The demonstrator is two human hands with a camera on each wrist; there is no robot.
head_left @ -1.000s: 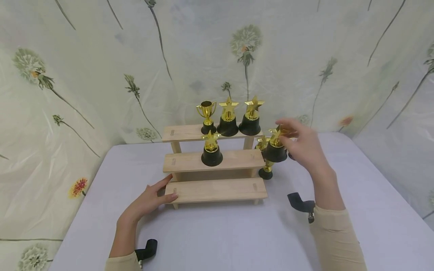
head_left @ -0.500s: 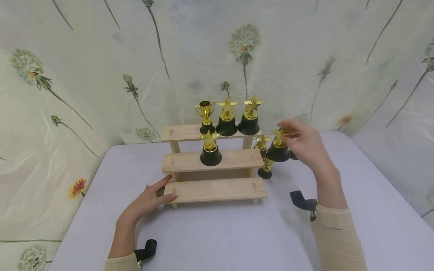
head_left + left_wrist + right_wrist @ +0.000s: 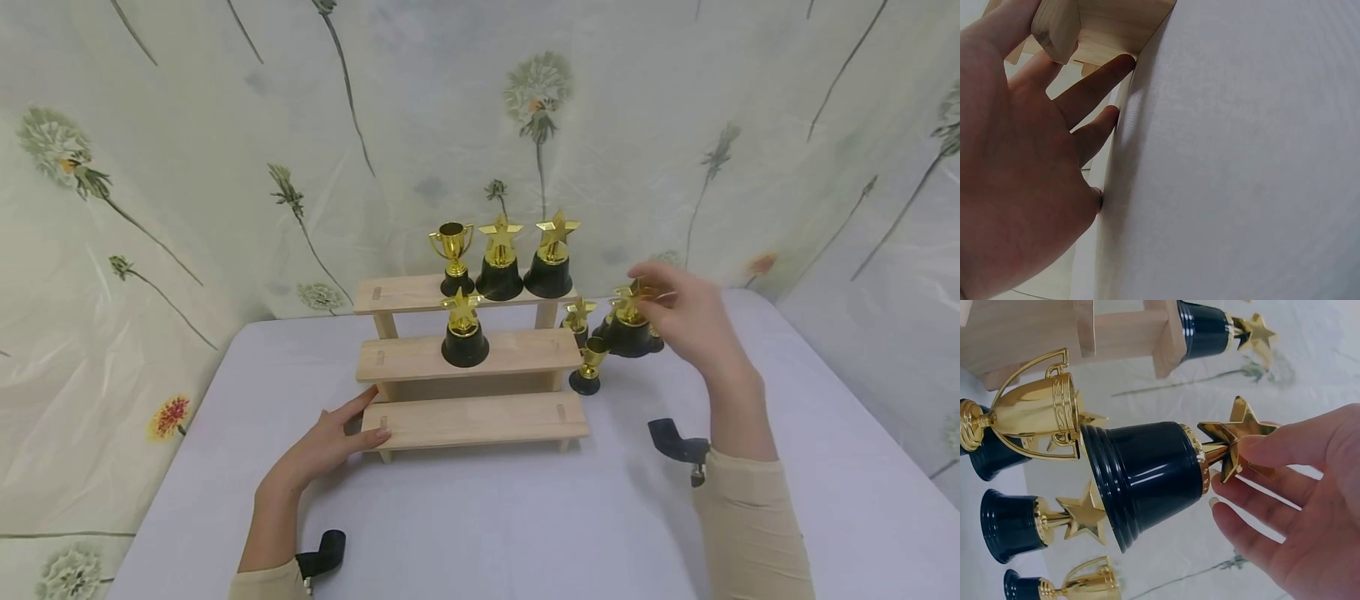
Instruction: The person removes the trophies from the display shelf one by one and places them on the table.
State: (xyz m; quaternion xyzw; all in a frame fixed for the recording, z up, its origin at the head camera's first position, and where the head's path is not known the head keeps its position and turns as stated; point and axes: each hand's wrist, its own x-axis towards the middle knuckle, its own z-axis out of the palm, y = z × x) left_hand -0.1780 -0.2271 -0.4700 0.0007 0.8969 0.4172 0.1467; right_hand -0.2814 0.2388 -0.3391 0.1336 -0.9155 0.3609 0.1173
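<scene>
Clutter gathered about the right hand (image 3: 693,321), whose thumb and fingers pinched the star of an upright, black-based trophy (image 3: 1147,481), right of the wooden stand (image 3: 480,421). Whether its base met the white tablecloth (image 3: 495,525) could not be told. Nearest the stand's right end stood a gold cup (image 3: 591,367), with a star award (image 3: 577,315) behind. Another star piece (image 3: 1013,525) and a second cup (image 3: 1094,584) sat beyond the pinched one, partly blocked from the head view. A goblet (image 3: 453,250) and two stars (image 3: 500,267) occupied the top tier, a single star (image 3: 464,337) the middle. Fingers spread, the left hand (image 3: 322,450) rested its thumb on the lowest step's left end.
</scene>
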